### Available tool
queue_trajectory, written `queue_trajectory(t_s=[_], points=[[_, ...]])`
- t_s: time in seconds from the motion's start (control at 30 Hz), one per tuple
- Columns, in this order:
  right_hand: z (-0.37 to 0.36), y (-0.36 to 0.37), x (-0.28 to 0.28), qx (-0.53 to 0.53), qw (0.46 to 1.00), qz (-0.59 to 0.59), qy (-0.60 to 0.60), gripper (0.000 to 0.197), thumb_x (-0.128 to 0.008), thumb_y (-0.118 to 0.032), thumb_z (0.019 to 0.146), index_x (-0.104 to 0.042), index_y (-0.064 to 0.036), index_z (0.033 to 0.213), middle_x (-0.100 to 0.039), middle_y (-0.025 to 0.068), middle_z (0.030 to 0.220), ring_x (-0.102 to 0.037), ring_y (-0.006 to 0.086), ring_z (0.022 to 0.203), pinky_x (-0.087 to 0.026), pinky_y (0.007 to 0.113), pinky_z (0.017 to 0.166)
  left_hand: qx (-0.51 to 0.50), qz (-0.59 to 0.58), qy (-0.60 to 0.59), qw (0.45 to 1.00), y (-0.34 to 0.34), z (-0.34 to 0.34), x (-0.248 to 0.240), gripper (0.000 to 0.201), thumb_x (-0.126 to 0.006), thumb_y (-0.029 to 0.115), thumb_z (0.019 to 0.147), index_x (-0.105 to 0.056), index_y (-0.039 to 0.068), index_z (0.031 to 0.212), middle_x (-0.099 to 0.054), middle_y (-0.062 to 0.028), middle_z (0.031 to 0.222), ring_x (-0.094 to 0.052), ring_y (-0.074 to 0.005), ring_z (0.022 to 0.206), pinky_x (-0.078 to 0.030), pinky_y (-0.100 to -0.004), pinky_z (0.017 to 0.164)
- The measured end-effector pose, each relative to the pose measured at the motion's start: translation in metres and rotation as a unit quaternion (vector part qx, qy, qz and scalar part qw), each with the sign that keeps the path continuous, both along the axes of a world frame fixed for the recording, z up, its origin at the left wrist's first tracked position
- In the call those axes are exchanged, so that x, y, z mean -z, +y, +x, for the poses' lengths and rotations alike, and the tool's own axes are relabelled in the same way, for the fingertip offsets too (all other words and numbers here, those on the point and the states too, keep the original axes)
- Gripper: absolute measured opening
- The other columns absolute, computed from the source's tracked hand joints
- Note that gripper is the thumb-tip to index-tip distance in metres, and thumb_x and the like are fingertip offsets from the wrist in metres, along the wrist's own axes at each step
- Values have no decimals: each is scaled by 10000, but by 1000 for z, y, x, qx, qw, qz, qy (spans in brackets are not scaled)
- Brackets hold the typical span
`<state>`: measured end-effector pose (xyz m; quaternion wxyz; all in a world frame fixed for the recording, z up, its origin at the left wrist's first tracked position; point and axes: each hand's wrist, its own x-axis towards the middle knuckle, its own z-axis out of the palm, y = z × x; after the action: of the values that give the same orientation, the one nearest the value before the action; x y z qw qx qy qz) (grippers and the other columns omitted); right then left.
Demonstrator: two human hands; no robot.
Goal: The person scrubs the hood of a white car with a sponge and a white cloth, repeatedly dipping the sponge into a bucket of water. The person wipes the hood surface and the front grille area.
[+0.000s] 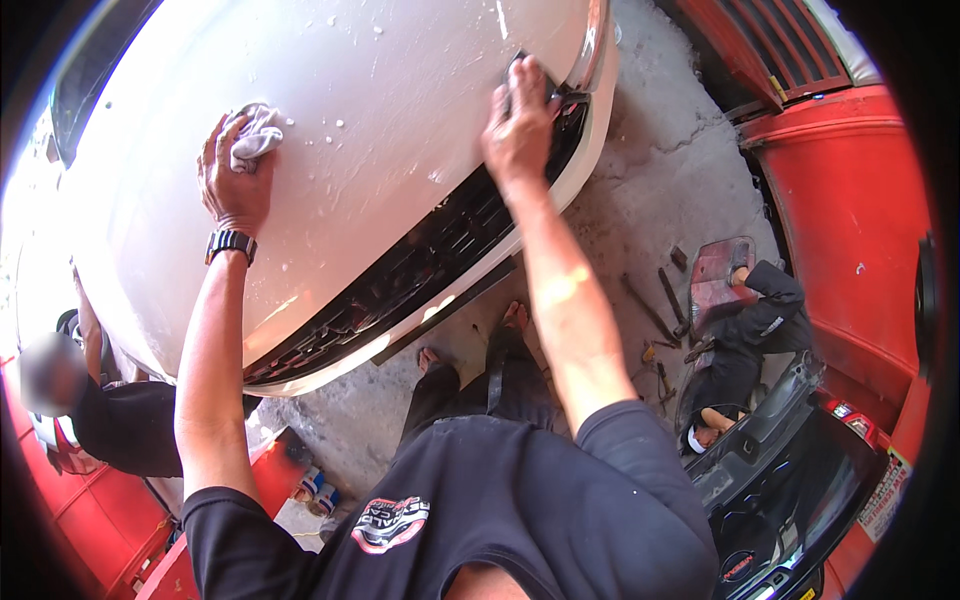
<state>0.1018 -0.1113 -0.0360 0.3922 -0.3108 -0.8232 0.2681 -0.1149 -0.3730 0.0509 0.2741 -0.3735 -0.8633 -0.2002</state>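
A white car hood (pixel 370 110), wet with droplets and streaks, spreads out before me. My left hand (pixel 238 185), with a dark watch on its wrist, is closed around a crumpled greyish-white cloth (pixel 258 136) that rests on the hood's left part. At the hood's right front corner, beside the headlight, my right hand (pixel 517 130) presses down on a dark pad (pixel 519 58). Its fingers cover most of the pad, so the exact kind is hidden. Below the hood runs the black grille (pixel 400 255), just ahead of my feet.
A person in dark clothes (pixel 88 410) is beside the car at left. On the right, another person (pixel 745 350) lies low on the concrete floor (pixel 665 150) near scattered tools (pixel 655 310). A black car panel (pixel 800 480) and red drum-like container (pixel 840 200) stand at right.
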Motion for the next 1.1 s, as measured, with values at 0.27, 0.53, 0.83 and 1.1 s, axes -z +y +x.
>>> queue_trajectory(t_s=[0.27, 0.53, 0.83, 1.1], points=[[22, -5, 25, -131, 986, 92, 34, 381, -602, -171, 964, -650, -94, 1334, -579, 124, 1478, -536, 270, 1388, -209, 660, 1195, -4, -4, 9, 1000, -12, -2, -2, 486, -834, 214, 776, -695, 208, 1242, -654, -78, 1370, -620, -309, 1240, -495, -456, 1054], [-13, 110, -3, 43, 976, 199, 71, 303, -608, -221, 1023, -703, 2, 1205, -672, 196, 1267, -647, 395, 1112, -515, 455, 1001, -9, -11, 12, 1000, -11, -2, 1, 523, -858, 234, 761, -690, 254, 1256, -657, -87, 1370, -623, -332, 1246, -499, -494, 1049], [42, -215, 45, -122, 986, 100, -50, 557, -564, -292, 1000, -505, -39, 1493, -367, 174, 1634, -348, 343, 1514, -201, 657, 1205, -2, -10, 20, 1000, -13, -12, 17, 549, -841, 406, 777, -697, 223, 1274, -632, -109, 1394, -592, -352, 1260, -463, -515, 1070], [10, -84, 23, 64, 991, 111, -25, 390, -453, -257, 1079, -634, -64, 1365, -566, 76, 1495, -487, 248, 1421, -272, 663, 1170, 0, 10, 25, 1000, -12, -11, 12, 492, -832, 383, 794, -706, 240, 1248, -641, -93, 1375, -586, -325, 1270, -450, -473, 1089]])
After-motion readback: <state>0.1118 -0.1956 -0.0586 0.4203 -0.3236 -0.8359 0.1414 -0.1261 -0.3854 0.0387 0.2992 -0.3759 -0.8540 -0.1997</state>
